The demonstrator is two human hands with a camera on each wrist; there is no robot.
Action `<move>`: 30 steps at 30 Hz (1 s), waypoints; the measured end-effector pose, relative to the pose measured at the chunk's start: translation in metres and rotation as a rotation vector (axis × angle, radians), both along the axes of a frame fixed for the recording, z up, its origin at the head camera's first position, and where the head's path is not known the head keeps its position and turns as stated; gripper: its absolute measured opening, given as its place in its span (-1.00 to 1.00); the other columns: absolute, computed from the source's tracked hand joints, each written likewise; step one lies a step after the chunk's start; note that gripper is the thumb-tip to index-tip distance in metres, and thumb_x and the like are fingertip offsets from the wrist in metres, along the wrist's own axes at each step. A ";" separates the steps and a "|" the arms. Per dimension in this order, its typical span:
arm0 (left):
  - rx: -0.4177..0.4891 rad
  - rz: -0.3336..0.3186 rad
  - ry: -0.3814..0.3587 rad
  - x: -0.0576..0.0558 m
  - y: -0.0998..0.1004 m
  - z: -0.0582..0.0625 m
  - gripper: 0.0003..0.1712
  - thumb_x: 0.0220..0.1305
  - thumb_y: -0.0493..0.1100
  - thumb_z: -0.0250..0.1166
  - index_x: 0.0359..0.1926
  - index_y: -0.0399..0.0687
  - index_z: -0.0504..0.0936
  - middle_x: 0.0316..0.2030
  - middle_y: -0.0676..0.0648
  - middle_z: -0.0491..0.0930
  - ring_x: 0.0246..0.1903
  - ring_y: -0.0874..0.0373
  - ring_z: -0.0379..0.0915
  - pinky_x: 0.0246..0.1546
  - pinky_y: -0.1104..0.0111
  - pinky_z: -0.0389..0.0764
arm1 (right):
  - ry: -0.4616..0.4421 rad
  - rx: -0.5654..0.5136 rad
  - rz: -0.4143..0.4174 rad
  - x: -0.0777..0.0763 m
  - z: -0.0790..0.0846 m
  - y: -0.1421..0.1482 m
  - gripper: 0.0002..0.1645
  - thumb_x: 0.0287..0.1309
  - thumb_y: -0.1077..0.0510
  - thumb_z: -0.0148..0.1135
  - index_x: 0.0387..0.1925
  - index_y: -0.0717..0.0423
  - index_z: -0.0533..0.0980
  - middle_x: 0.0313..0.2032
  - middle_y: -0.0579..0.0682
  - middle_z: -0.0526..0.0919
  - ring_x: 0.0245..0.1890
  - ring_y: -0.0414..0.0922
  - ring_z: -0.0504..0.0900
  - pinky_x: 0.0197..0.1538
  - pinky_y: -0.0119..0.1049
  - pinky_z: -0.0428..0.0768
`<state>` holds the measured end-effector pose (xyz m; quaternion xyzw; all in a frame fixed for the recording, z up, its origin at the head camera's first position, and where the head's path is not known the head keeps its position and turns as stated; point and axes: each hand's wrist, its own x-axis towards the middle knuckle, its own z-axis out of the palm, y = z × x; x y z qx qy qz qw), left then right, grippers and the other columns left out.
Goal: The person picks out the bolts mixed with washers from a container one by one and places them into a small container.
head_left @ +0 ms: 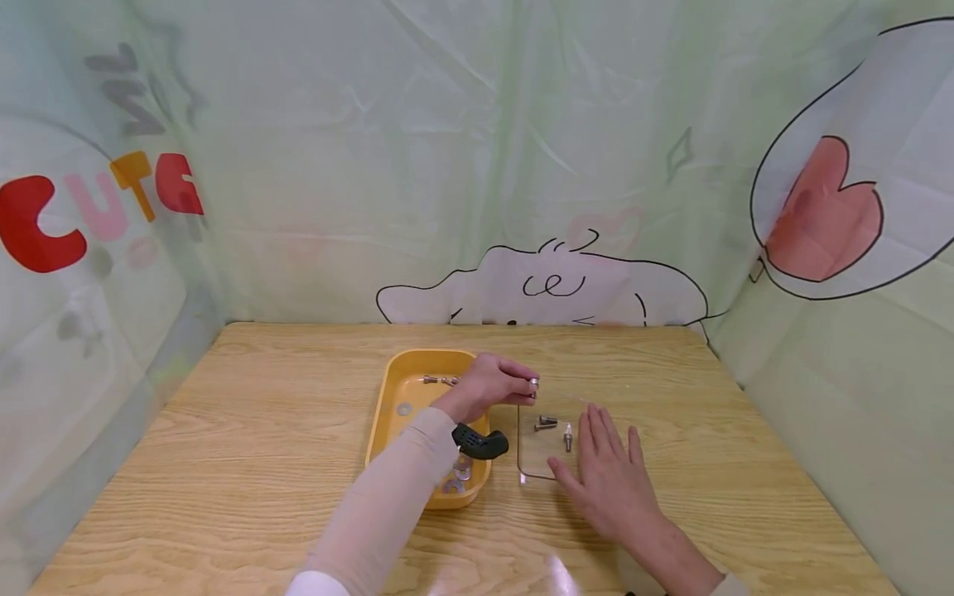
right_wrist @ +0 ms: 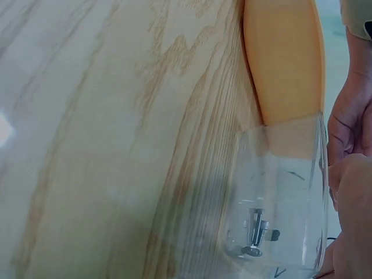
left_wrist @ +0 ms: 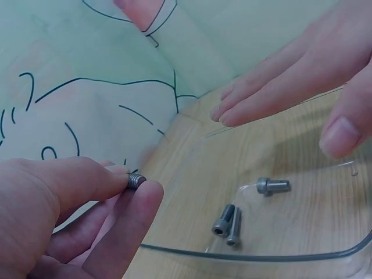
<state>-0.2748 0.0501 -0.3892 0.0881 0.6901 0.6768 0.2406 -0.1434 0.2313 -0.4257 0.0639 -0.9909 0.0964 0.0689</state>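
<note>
Between thumb and forefinger, my left hand (head_left: 488,385) pinches a metal screw (left_wrist: 136,181), its threaded end showing in the left wrist view. That hand is raised between the yellow tray (head_left: 382,414) and a clear plastic box (head_left: 540,477), near the box's far left corner. Inside the box lie several socket-head screws: one (left_wrist: 273,185) on its own and two (left_wrist: 222,224) side by side. My right hand (head_left: 614,488) has its fingers straight and spread along the box's right side, thumb over the near edge.
The tray, left of the box, holds more screws (head_left: 430,379) and several flat washers (head_left: 453,486), partly hidden by my left forearm. A black wrist device (head_left: 480,443) hangs over the tray's right edge. Printed curtains (head_left: 447,165) enclose the wooden table (head_left: 246,430).
</note>
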 end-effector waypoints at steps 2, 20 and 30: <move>0.000 -0.008 0.001 0.002 0.002 0.000 -0.78 0.27 -0.36 0.31 -0.07 -0.26 0.72 -0.06 -0.28 0.69 -0.08 -0.14 0.71 0.08 0.10 0.67 | 0.005 0.002 -0.002 0.000 -0.001 0.001 0.01 0.40 -0.31 -0.04 0.45 0.45 0.07 0.51 0.37 0.01 0.53 0.28 -0.04 0.46 0.42 -0.10; -0.077 -0.037 -0.015 0.009 0.025 -0.004 -0.81 0.26 -0.34 0.33 -0.11 -0.20 0.75 -0.22 -0.15 0.74 -0.17 -0.06 0.74 0.09 0.06 0.66 | 0.013 -0.008 -0.020 0.000 -0.010 0.005 0.01 0.41 -0.32 -0.07 0.45 0.45 0.06 0.50 0.38 0.00 0.53 0.29 -0.04 0.45 0.44 -0.07; -0.129 -0.022 0.012 0.013 0.037 -0.009 -0.82 0.21 -0.37 0.36 -0.15 -0.25 0.76 -0.33 -0.09 0.74 -0.33 0.05 0.76 -0.03 0.14 0.72 | 0.028 -0.063 -0.020 -0.001 -0.018 0.003 -0.02 0.43 -0.26 -0.07 0.47 0.45 0.00 0.52 0.36 -0.05 0.54 0.28 -0.08 0.47 0.41 -0.09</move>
